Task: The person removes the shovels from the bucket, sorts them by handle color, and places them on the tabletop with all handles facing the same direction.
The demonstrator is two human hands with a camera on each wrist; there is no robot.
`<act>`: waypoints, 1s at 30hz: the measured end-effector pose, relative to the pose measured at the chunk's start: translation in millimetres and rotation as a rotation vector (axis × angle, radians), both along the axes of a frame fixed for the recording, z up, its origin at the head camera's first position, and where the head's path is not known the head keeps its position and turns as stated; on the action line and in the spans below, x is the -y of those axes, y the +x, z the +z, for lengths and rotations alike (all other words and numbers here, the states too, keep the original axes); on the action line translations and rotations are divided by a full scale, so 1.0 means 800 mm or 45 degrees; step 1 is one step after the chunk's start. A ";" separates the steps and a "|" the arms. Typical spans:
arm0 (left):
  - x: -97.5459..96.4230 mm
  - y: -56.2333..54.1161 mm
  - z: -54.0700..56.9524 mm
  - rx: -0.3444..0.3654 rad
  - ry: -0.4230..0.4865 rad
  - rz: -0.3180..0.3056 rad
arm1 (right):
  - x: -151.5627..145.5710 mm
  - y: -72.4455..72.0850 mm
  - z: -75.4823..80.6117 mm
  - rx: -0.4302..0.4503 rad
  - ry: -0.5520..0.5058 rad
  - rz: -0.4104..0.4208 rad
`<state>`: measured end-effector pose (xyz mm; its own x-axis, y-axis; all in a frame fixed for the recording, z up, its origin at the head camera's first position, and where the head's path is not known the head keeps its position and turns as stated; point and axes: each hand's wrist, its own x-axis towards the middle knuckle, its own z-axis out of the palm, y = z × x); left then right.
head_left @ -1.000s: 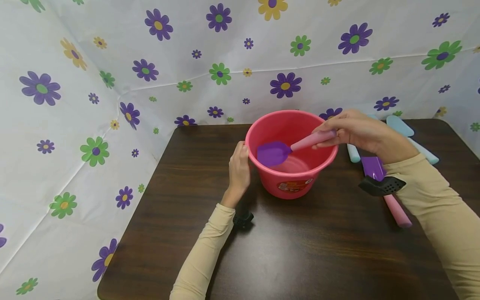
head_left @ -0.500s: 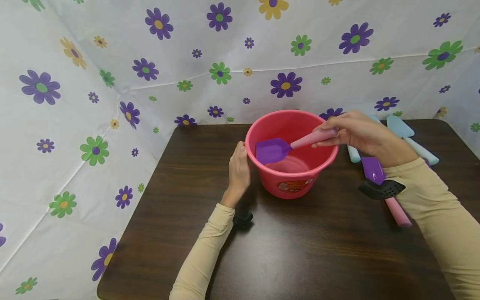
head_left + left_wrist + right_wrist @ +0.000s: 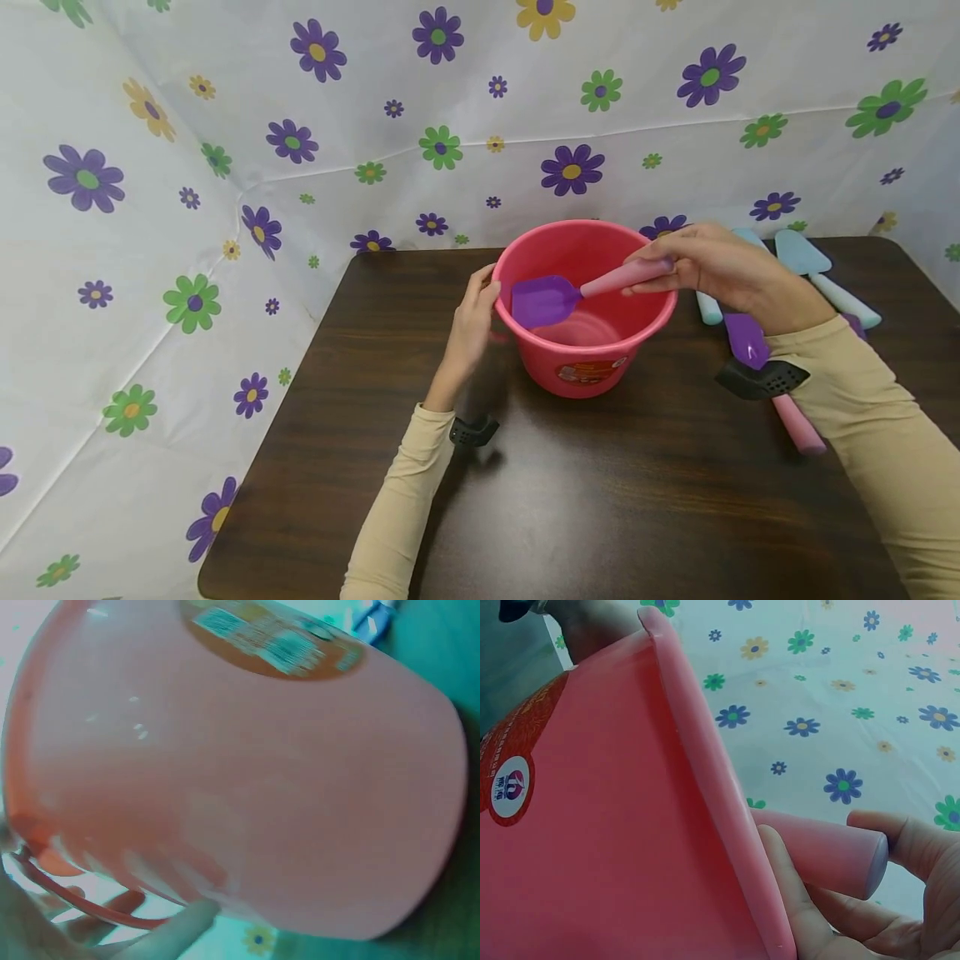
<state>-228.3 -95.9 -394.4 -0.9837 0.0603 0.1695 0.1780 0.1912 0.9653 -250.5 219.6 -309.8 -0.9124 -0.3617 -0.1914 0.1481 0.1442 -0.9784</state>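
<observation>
A pink bucket [image 3: 577,375] stands upright on the dark wooden table, with a label on its front. At its left rim is my left hand [image 3: 467,329], fingertips right at the edge. In the left wrist view, its fingers [image 3: 176,930] spread beside the bucket wall, near the thin red handle [image 3: 90,907]. My right hand [image 3: 712,262] reaches over the right rim and holds a toy shovel by its pink handle [image 3: 626,277]. The purple blade [image 3: 543,302] of that shovel is inside the bucket, towards the left wall. In the right wrist view, the pink handle's end [image 3: 840,859] shows between thumb and fingers.
Right of the bucket lies a second purple shovel with a pink handle [image 3: 798,427], partly hidden by the right wrist strap. Light blue shovels [image 3: 802,252] lie behind the right forearm, one mostly covered by the hand. A white flowered sheet [image 3: 450,192] hangs behind the table [image 3: 360,333].
My left hand has loosened at the rim and shifted slightly left and up, its fingers straighter. The shovel's blade rose a little early on. The bucket has stayed in place.
</observation>
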 end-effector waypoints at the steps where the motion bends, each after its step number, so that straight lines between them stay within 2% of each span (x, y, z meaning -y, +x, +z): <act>1: 0.001 0.001 0.003 0.024 0.013 -0.026 | -0.001 0.000 0.000 0.002 0.005 0.004; 5: 0.002 0.003 0.016 0.107 0.094 -0.112 | -0.005 -0.001 0.002 0.029 0.021 0.032; 8: 0.003 0.003 0.023 0.155 0.168 -0.145 | -0.008 -0.002 0.003 0.062 0.012 0.033; 14: 0.005 0.001 0.027 0.174 0.167 -0.190 | -0.013 -0.002 0.001 0.071 -0.006 0.035; 17: 0.006 0.000 0.027 0.177 0.172 -0.201 | -0.017 -0.002 0.000 0.092 -0.087 0.001; 21: 0.006 0.000 0.027 0.182 0.175 -0.201 | -0.022 -0.001 0.003 0.068 -0.219 0.105; 24: 0.006 0.000 0.026 0.174 0.155 -0.201 | -0.025 -0.001 0.002 0.104 -0.328 0.132; 28: 0.005 -0.001 0.025 0.169 0.140 -0.201 | -0.032 0.000 -0.001 0.236 -0.482 -0.080; 30: 0.005 -0.002 0.025 0.171 0.134 -0.201 | -0.036 0.001 -0.002 0.303 -0.599 -0.133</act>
<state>-230.0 -99.8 -374.7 -0.9775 0.2044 0.0511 0.0664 0.0684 0.9954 -249.6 248.5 -311.7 -0.8993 -0.3676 -0.2367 0.3640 -0.3295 -0.8712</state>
